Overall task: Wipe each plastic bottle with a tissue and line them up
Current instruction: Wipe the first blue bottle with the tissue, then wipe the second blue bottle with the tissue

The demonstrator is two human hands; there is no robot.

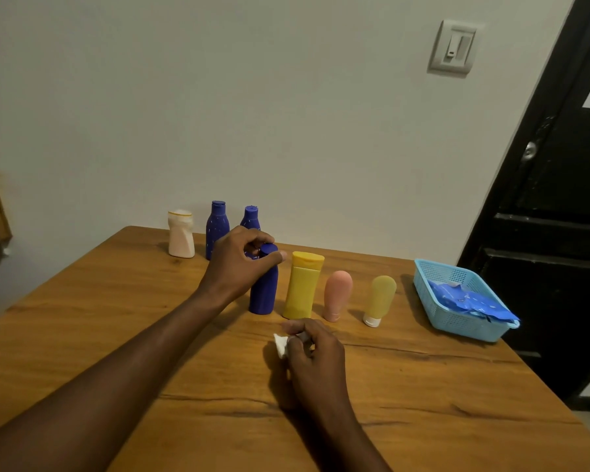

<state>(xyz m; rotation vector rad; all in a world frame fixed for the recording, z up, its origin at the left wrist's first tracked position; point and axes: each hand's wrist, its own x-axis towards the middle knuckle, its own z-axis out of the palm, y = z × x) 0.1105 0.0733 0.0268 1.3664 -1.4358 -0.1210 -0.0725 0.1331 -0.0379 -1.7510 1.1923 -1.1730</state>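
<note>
My left hand (241, 262) grips the cap end of a dark blue bottle (263, 294) standing upright on the wooden table (99, 318). To its right stand in a row a yellow bottle (302, 286), a pink tube (337, 296) and a pale yellow tube (381, 299) on its white cap. My right hand (315, 356) rests near the table's middle and holds a crumpled white tissue (281, 345). At the back stand a white bottle (181, 234) and two blue bottles (217, 228), the second blue bottle (251, 218) partly hidden behind my left hand.
A light blue plastic basket (457, 277) with a blue packet inside sits at the table's right edge. A pale wall is close behind the table, and a dark door (556, 199) stands to the right.
</note>
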